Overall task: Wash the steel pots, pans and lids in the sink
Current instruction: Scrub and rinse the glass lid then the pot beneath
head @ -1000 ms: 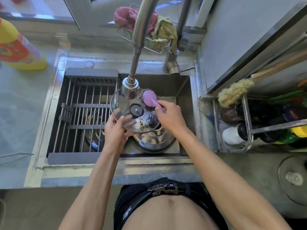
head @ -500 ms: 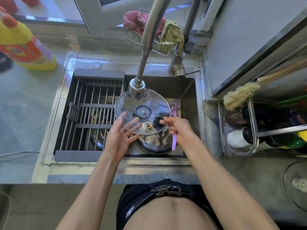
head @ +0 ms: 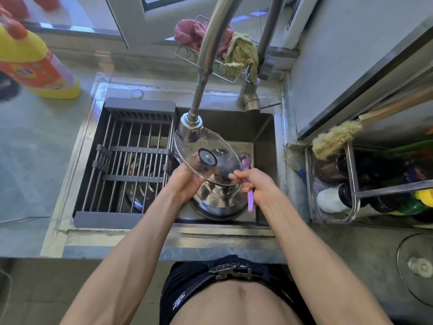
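A glass lid with a black knob is held tilted over the sink, just under the tap's spray head. My left hand grips the lid from below at its near left edge. My right hand grips the purple handle of a scrub brush, whose wire head sits behind the lid's right edge; its fingertips touch the lid's rim. A steel pot lies in the sink beneath the lid. More steel cookware shows under the rack.
A grey drying rack covers the sink's left half. A yellow detergent bottle stands on the left counter. Cloths hang in a wire basket behind the tap. Bottles and a brush fill the right caddy. Another glass lid lies on the right counter.
The lid has tipped from nearly flat to steeply tilted, knob facing me. My left hand moved under it. The brush left the lid's face and went behind its right edge.
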Motion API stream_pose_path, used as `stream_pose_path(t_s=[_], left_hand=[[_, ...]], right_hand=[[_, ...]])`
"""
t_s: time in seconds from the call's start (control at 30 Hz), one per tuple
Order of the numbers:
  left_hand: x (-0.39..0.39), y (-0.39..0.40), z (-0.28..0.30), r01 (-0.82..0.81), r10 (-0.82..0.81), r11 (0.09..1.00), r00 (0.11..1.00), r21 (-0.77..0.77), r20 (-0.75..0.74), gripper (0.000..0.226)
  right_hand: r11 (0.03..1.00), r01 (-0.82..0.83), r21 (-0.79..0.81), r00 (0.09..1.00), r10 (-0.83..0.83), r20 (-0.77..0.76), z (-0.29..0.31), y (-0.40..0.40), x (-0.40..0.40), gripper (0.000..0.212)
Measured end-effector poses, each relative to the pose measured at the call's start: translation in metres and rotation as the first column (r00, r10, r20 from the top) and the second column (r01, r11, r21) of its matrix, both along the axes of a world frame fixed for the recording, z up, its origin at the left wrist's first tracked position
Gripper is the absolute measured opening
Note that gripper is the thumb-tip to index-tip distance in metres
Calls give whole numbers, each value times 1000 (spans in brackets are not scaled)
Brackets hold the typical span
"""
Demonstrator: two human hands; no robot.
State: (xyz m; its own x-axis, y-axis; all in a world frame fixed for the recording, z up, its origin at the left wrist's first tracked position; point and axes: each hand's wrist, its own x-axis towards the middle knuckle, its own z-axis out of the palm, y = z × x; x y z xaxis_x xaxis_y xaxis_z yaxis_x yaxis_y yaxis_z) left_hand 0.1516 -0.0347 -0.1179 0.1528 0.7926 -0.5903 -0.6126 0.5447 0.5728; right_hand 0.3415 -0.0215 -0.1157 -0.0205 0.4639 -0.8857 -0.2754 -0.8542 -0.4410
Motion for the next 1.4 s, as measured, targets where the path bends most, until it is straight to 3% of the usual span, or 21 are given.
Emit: stream_pose_path(t_s=[0.13,0.27,0.4,0.53,0.6,0.73,0.83,0.9,1.0,1.07,1.1,1.17,1.27,1.4], left_hand=[[-14,0,-8,-123,118,992,985,-37,-122,20],[-33,-8,-6,-100,72,994,918,-52,-391,14],[-38,-4,0,93,-81,995,680,-25,-728,28],[-20,3,15,260,-71,964,458,58,-886,38],[-12,5,18,297,-55,951,425,82,-903,45],[-16,4,17,227,-55,968,605,105,-794,42],[-34,-3,6,161,-55,986,544,40,-837,36],[-45,-8,-4,82,-91,995,582,-53,-808,40],[-44,-14,-7,-75,12,990,882,-116,-472,15],[-38,-17,-1,-193,169,971,971,-141,-169,22],[-37,-19,1,-259,253,953,966,-159,-52,24],[-37,-21,-3,-344,357,922,933,-177,47,23],[-37,-24,-6,-386,394,909,919,-159,26,30],[-34,-24,-11,-428,430,895,903,-128,-8,27]], right_hand=[[997,-77,32,976,69,205,-12,1,-3,8],[982,-169,82,937,134,323,-18,0,0,20],[952,-248,180,934,185,306,-5,4,-1,24],[931,-205,302,974,165,154,5,7,-8,34],[936,-151,318,987,128,93,6,8,-11,26],[949,-33,312,998,13,66,6,15,-5,3],[962,44,269,999,-49,11,-3,18,8,5],[966,67,250,997,-57,-46,-11,17,12,4],[965,78,252,993,-53,-103,-15,15,6,10],[965,45,258,997,-25,-80,-14,15,-4,7],[966,16,258,999,-7,-38,-14,14,-9,4],[962,-87,260,988,49,146,-17,12,-13,7],[919,-311,243,858,162,487,-19,5,-10,25],[821,-510,257,702,225,675,-13,-10,0,39]])
